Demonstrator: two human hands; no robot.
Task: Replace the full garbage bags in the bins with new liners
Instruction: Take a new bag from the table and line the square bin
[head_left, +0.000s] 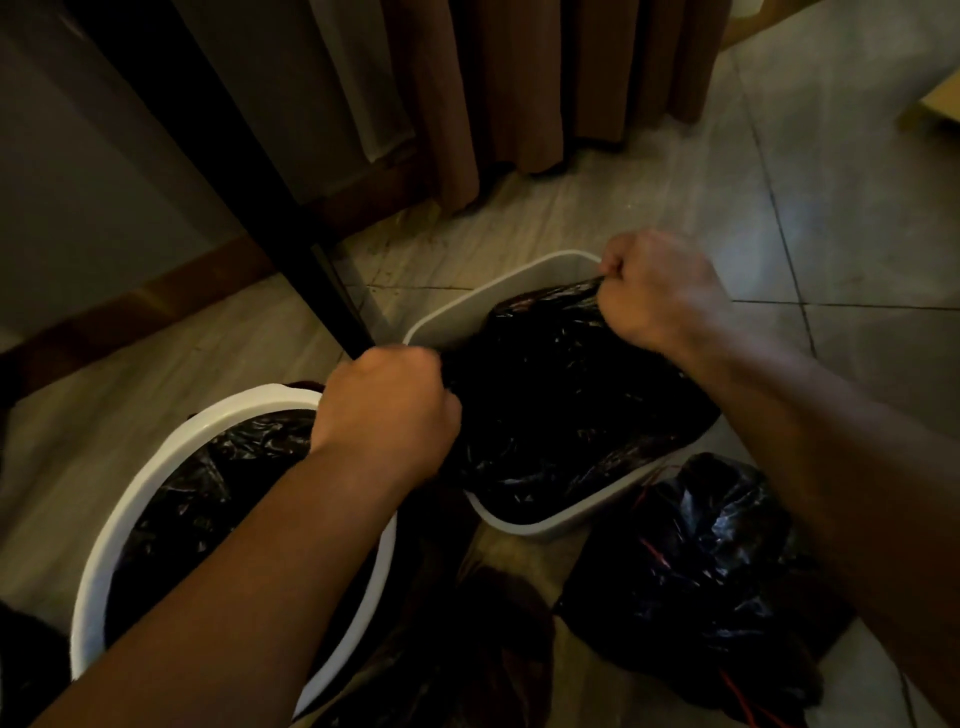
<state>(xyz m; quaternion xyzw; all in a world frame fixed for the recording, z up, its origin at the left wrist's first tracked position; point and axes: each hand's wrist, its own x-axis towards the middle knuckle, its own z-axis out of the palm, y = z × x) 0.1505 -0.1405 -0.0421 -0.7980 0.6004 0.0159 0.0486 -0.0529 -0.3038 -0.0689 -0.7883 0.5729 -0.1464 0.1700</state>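
Two white bins stand on the tiled floor. The far bin (470, 312) holds a black bag (561, 405). My left hand (387, 410) grips the bag's near-left edge, and my right hand (657, 288) grips its far edge at the bin's back rim. The bag is stretched between both fists. The near bin (156, 478) at lower left has a black liner (202, 499) inside, partly hidden by my left forearm.
A tied black garbage bag (711, 577) with a red string lies on the floor at lower right. A dark table leg (291, 244) slants down just left of the far bin. Brown curtains (519, 88) hang behind. Another dark bag (467, 649) lies at the bottom centre.
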